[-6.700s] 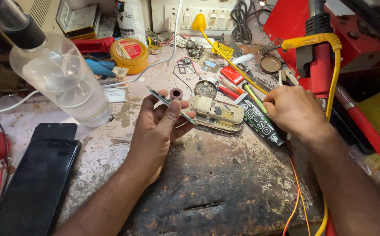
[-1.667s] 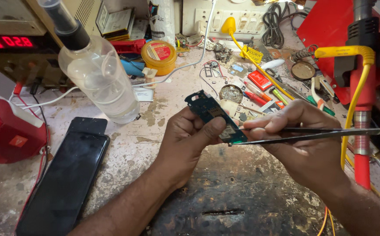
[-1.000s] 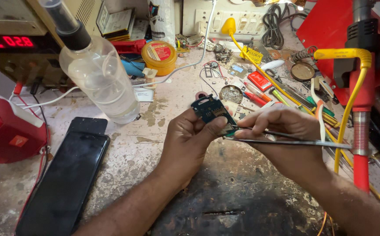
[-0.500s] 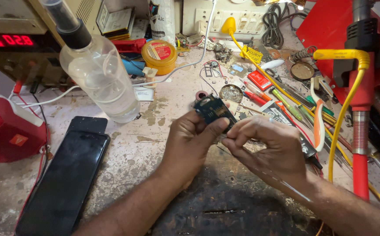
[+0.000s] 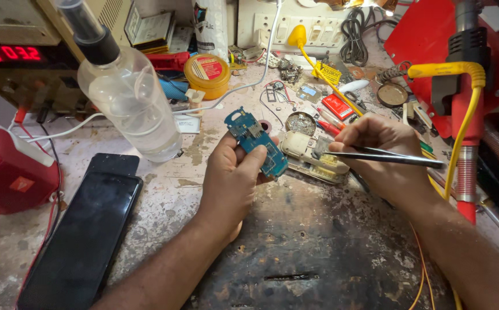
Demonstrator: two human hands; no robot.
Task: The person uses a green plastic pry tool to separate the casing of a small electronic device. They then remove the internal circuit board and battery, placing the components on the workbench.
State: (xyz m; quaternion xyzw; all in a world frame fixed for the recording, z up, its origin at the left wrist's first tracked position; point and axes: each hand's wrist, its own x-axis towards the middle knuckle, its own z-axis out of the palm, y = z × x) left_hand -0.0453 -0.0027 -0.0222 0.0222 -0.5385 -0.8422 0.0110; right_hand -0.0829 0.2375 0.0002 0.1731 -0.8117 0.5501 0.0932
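My left hand (image 5: 233, 175) holds a small blue circuit board (image 5: 256, 141) upright above the worn workbench (image 5: 295, 247), thumb across its lower half. My right hand (image 5: 382, 154) grips a slim dark metal tool (image 5: 387, 157), likely tweezers, lying across the fingers and pointing left. The tool's tip sits over a beige phone housing (image 5: 313, 158) on the bench just right of the board. Tip and board are apart.
A clear squeeze bottle (image 5: 127, 92) stands at left. A black phone (image 5: 83, 229) lies face up near the front left, a red box (image 5: 5, 166) beside it. A yellow tin (image 5: 206, 74), small parts, a yellow cable (image 5: 462, 126) and a red stand (image 5: 450, 40) crowd the back and right.
My right hand has drawn away to the right, over the beige housing, with the tool now level. The left hand has turned the board so its blue face shows.
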